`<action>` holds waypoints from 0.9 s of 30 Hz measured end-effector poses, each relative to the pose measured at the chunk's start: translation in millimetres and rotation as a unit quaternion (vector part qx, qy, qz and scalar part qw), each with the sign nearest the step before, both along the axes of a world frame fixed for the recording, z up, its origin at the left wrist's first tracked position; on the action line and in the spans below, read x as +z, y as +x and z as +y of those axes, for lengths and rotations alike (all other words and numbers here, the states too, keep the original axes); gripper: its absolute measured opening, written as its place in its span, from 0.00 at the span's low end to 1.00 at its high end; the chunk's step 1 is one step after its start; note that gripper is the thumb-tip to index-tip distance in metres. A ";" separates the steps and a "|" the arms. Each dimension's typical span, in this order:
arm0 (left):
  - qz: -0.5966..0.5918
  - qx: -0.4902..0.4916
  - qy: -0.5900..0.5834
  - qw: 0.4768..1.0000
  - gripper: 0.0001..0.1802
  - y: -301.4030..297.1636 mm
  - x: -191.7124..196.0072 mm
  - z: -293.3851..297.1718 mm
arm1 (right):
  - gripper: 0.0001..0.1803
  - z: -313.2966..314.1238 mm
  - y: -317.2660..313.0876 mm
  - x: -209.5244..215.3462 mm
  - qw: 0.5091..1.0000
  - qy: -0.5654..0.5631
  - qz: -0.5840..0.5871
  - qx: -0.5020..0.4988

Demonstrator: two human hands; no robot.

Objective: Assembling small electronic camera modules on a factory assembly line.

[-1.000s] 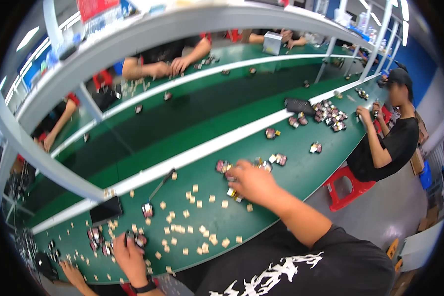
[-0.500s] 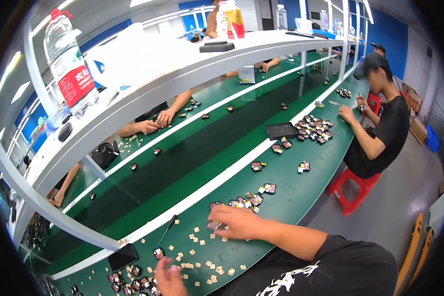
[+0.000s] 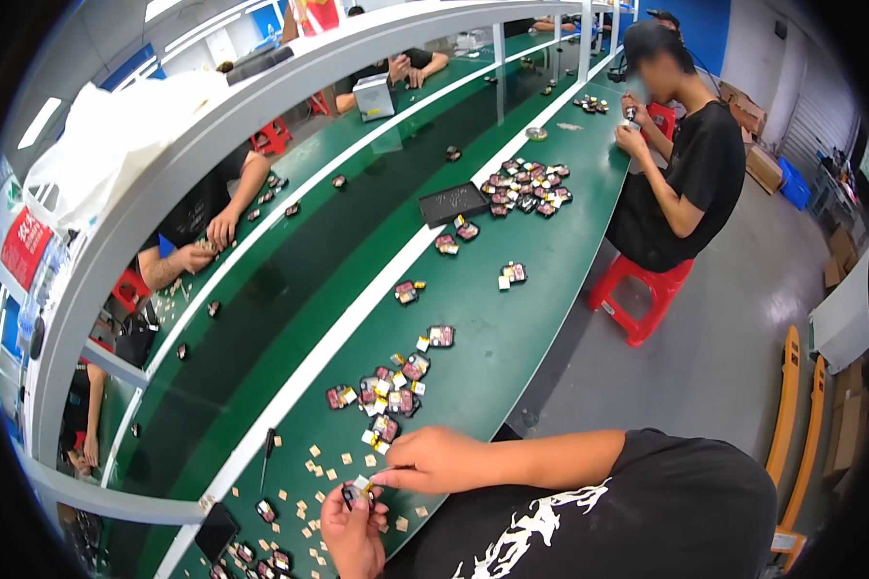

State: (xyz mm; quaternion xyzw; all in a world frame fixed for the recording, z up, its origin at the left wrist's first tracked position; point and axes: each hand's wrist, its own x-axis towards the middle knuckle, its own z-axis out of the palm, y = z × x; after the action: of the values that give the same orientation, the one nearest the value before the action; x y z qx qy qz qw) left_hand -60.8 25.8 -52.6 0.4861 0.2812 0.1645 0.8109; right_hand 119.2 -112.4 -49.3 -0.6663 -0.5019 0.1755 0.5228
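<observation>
My left hand (image 3: 353, 534), low in the view, is closed around a small dark electronic unit (image 3: 353, 498). My right hand (image 3: 436, 461) reaches in from the right and pinches a small yellow-and-white tab (image 3: 365, 483) at the top of that unit. Just beyond my hands lies a loose cluster of similar black-and-pink units (image 3: 400, 400), several with white and yellow tabs. Small beige square pieces (image 3: 332, 474) are scattered beside my left hand. More dark units (image 3: 280, 561) sit near the lower edge.
A thin dark screwdriver (image 3: 266, 454) and a flat black device (image 3: 216, 532) lie near the white rail (image 3: 309, 372). Farther along the green table are a black tray (image 3: 454, 205) and a heap of units. A seated co-worker (image 3: 681, 164) is at right; a shelf frame (image 3: 116, 256) arches at left.
The view has swung, shifting the scene. My right hand has come from the cluster to my left hand, which was open and now holds a unit. The far-right co-worker's hands have come together, raised.
</observation>
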 end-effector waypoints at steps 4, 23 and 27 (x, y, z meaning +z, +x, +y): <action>0.021 0.046 0.112 0.992 0.20 8.1 4.2 -12.7 | 0.28 -13.0 1.6 14.7 0.994 -0.108 -0.006 -0.001; 0.054 0.040 0.376 0.924 0.15 -10.1 23.8 -24.7 | 0.08 -12.1 -40.4 40.3 0.987 -0.058 -0.151 -0.007; 0.069 0.046 0.442 0.893 0.16 -14.5 29.0 -23.7 | 0.08 -7.7 -45.2 40.2 0.981 -0.065 -0.182 -0.002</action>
State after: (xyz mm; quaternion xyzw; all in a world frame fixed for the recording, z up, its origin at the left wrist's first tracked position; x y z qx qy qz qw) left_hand -75.3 2.1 -23.6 0.7913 0.2561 0.2748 0.4825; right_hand 74.0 -120.1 -9.1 -0.7204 -0.5750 0.0825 0.3788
